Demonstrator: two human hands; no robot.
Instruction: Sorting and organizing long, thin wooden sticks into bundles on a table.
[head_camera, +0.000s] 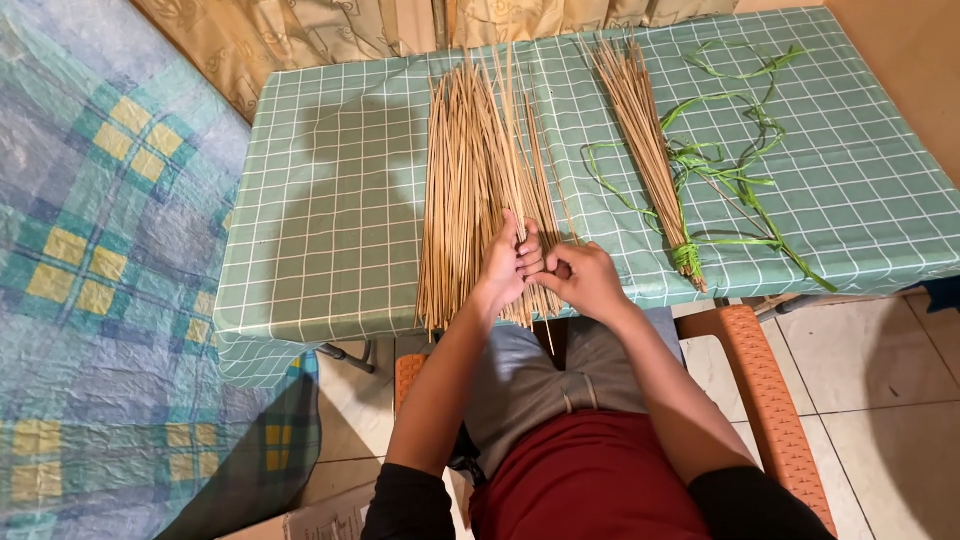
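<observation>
- Left hand (508, 262) at frame centre, fingers curled around a few sticks from the loose pile (480, 180).
- Right hand (585, 280) just beside it, touching, fingertips pinching those same sticks.
- Pile fanned up the centre of the table (330, 220), lower ends hanging past the near edge.
- Right of centre: a tied bundle (645, 140), bound with green at its lower end.
- Green strips (735, 170) tangled beside and under the bundle, upper right.
- Checked green cloth over the whole table.
- Curtain (330, 30) along the top edge.
- Plaid blanket (90, 280) filling the left side.
- Orange chair (765, 390) below, tiled floor (880, 400) at lower right.
</observation>
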